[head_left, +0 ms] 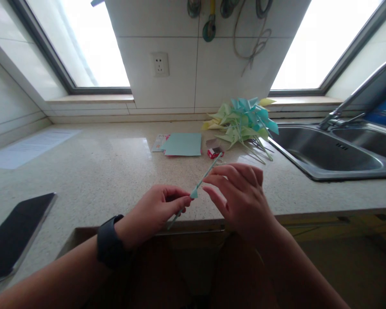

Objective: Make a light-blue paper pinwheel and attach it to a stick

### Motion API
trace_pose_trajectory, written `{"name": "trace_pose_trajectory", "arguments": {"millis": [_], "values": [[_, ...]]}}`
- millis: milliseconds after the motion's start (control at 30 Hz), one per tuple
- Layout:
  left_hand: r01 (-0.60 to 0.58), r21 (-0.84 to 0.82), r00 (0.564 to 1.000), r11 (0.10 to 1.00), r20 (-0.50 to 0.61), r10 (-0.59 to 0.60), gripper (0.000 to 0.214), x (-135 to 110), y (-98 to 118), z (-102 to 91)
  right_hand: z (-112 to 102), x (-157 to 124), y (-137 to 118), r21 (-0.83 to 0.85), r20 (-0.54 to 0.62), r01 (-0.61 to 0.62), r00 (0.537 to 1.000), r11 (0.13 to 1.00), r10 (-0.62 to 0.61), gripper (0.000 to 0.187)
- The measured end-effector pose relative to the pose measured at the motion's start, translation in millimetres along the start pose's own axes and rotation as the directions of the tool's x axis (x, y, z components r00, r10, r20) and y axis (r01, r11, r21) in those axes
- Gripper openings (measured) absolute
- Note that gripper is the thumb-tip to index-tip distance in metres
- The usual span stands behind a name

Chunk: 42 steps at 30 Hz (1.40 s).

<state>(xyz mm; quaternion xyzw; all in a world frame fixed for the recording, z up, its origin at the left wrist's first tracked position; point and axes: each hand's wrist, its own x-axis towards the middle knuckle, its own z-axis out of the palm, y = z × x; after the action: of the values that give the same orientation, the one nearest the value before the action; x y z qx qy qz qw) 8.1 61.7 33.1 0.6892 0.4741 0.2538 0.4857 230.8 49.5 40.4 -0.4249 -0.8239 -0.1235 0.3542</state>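
Note:
My left hand point(157, 210), with a black watch on the wrist, is closed in a pinch around a thin rolled light-blue paper stick point(206, 174) that slants up to the right. My right hand point(241, 193) hovers beside the stick's upper part, fingers loosely spread and touching it near a small folded bit of paper. Both hands are above the front edge of the speckled countertop point(109, 171). A pile of blue, green and yellow paper pinwheels point(242, 122) lies behind them near the wall.
Flat sheets of blue paper point(183, 143) and a small red object point(215, 152) lie mid-counter. A dark phone point(16, 234) rests at the left front. A steel sink point(328, 152) with a tap point(344, 109) is at the right. A white sheet point(28, 148) lies far left.

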Motion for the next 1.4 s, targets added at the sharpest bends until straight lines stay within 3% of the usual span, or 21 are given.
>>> {"name": "trace_pose_trajectory", "arguments": {"millis": [67, 100, 167, 233, 333, 533, 933, 1133, 1400], "values": [[0.051, -0.079, 0.998, 0.996, -0.017, -0.053, 0.038, -7, -3, 6.1, 4, -12, -7, 0.171, -0.111, -0.148, 0.980, 0.974, 0.168, 0.004], [0.094, -0.146, 0.995, 0.985, -0.020, -0.098, 0.040, -10, -3, 8.7, 7, -17, -11, 0.296, -0.112, -0.229, 0.956, 0.927, 0.272, 0.006], [0.169, -0.297, 0.985, 0.940, 0.007, -0.174, 0.040, -14, -4, 13.2, 14, -26, -22, 0.526, 0.027, -0.399, 0.891, 0.751, 0.454, 0.011], [0.182, -0.377, 0.982, 0.908, 0.024, -0.187, 0.040, -17, -3, 16.3, 21, -31, -32, 0.639, 0.210, -0.524, 0.823, 0.563, 0.528, 0.015], [0.125, -0.368, 0.992, 0.921, 0.021, -0.126, 0.039, -19, -1, 19.1, 30, -31, -43, 0.675, 0.325, -0.598, 0.767, 0.432, 0.553, 0.017], [0.080, -0.329, 0.996, 0.941, -0.006, -0.086, 0.033, -20, -5, 22.1, 35, -28, -48, 0.675, 0.377, -0.653, 0.705, 0.343, 0.601, 0.017], [0.045, -0.399, 0.998, 0.916, -0.020, -0.057, 0.027, -19, -14, 29.2, 35, -25, -42, 0.758, 0.478, -0.639, 0.681, 0.131, 0.554, 0.017], [0.051, -0.412, 0.998, 0.910, -0.017, -0.064, 0.028, -21, -12, 30.8, 36, -26, -37, 0.766, 0.513, -0.638, 0.681, 0.079, 0.524, 0.015], [0.053, -0.430, 0.999, 0.901, 0.022, -0.048, 0.026, -21, -15, 30.4, 36, -32, -31, 0.751, 0.548, -0.655, 0.689, 0.084, 0.475, 0.014]]}}
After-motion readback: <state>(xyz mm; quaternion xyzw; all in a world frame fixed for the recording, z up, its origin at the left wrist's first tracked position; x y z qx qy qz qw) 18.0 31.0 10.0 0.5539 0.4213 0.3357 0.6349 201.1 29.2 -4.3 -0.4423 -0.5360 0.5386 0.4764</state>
